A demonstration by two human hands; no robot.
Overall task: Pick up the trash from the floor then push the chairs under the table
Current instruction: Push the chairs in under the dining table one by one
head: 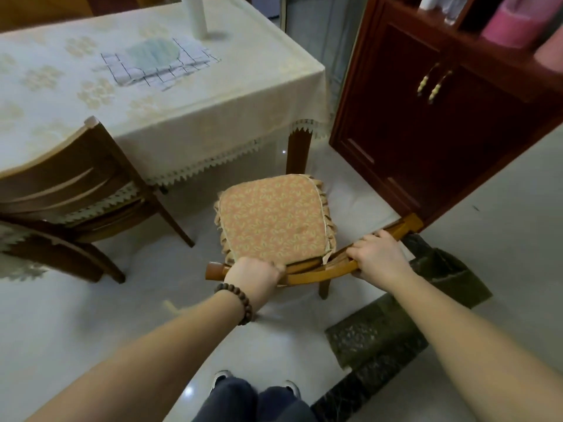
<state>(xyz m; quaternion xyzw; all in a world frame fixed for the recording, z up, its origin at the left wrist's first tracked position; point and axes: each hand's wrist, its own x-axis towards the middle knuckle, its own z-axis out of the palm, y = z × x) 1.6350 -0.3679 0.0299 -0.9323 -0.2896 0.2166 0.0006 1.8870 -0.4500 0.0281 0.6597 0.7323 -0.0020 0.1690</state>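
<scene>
Table point(189, 117) lies ahead and left of me. Chair point(274, 220) stands between us near its corner leg, seat not under yet. My left hand point(254, 274) and right hand point(377, 258) both clamp the backrest rail; push runs forward-left.

Chair point(307, 271) before me, cushion point(272, 219) on seat; table point(213, 117) beyond; second chair point(76, 190) left; cabinet point(426, 117) right.

Both hands, left hand point(254, 274) and right hand point(379, 258), gripping chair point(271, 220) backrest at frame centre, table point(146, 95) upper left, cabinet point(432, 117) upper right
</scene>
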